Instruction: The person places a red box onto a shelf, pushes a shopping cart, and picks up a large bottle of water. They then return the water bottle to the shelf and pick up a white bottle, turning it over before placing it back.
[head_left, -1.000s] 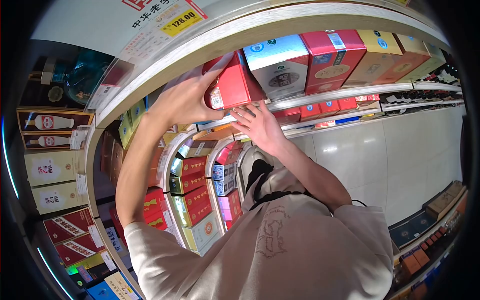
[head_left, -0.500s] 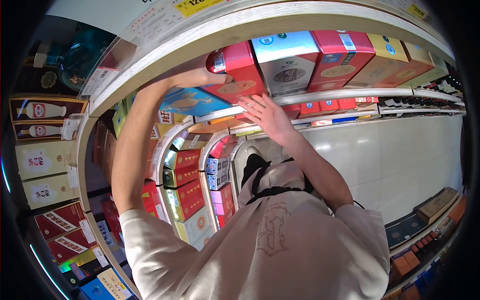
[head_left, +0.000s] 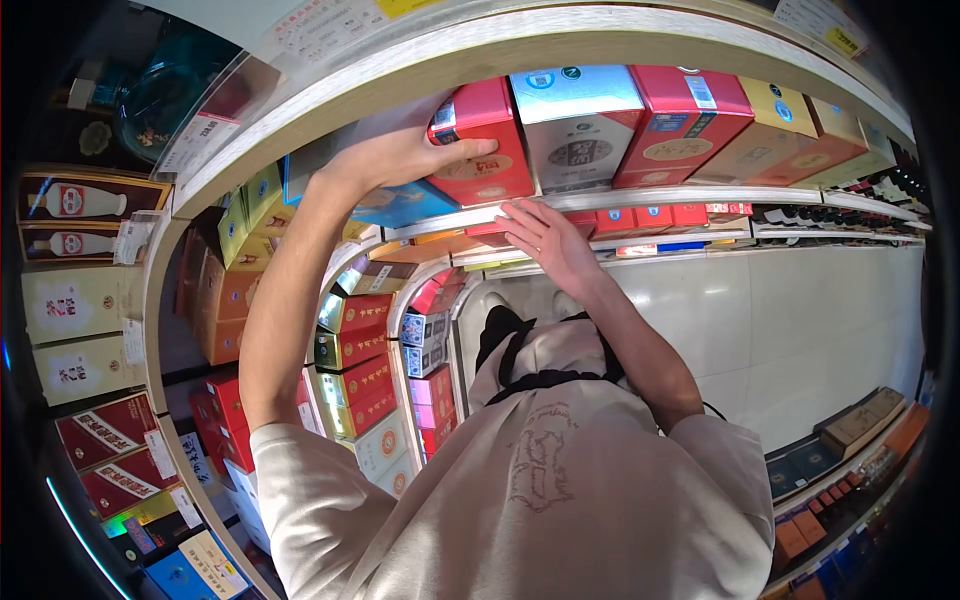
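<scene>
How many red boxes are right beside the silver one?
2. The left hand touches one red box, left of the silver box; another red box is right of it. More may hide behind.

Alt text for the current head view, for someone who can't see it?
A person's left hand has its thumb against a red box, between a blue box and a silver box on a store shelf. The open right hand is by the shelf's front edge.

At the shelf's front edge (head_left: pixel 670 197), the red box (head_left: pixel 488 122) looks like smooth, glossy printed card, and the silver box (head_left: pixel 580 125) has a metallic sheen. The upper shelf's rim (head_left: pixel 600 38) appears matt and wood-grained. The shirt (head_left: pixel 590 480) is matt, softly creased cloth; the floor (head_left: pixel 790 310) is smooth, polished tile.
</scene>
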